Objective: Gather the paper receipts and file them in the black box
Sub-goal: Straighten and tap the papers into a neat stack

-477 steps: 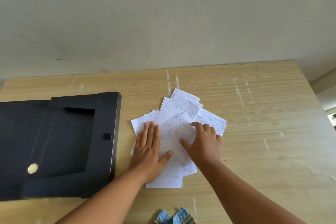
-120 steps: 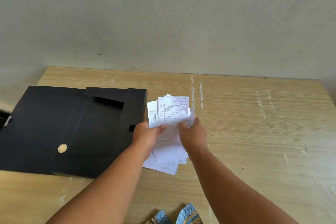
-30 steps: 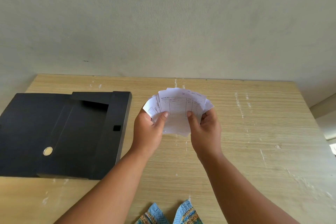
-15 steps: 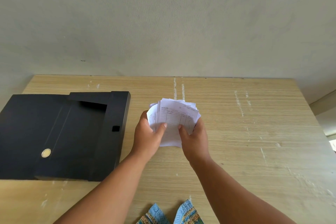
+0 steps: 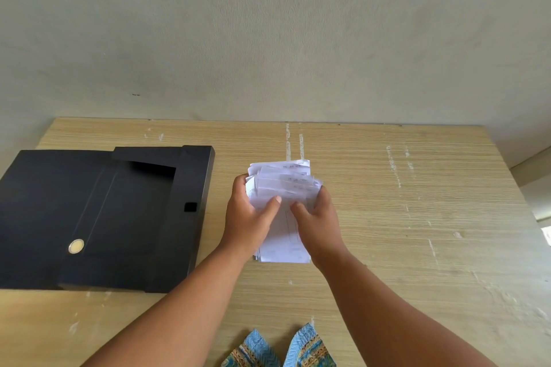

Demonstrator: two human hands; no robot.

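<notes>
Both hands, the left hand [image 5: 247, 217] and right hand [image 5: 319, 220], close their grip on the stacked paper receipts [image 5: 283, 205] above the desk [image 5: 417, 217], long axis near-to-far, with the open black box [image 5: 119, 217] lying left, nearer the left hand.

A single head-worn camera looks forward and down at the wooden table [image 5: 387, 217] from close above its near edge, facing the wall [image 5: 268, 33] behind.
</notes>
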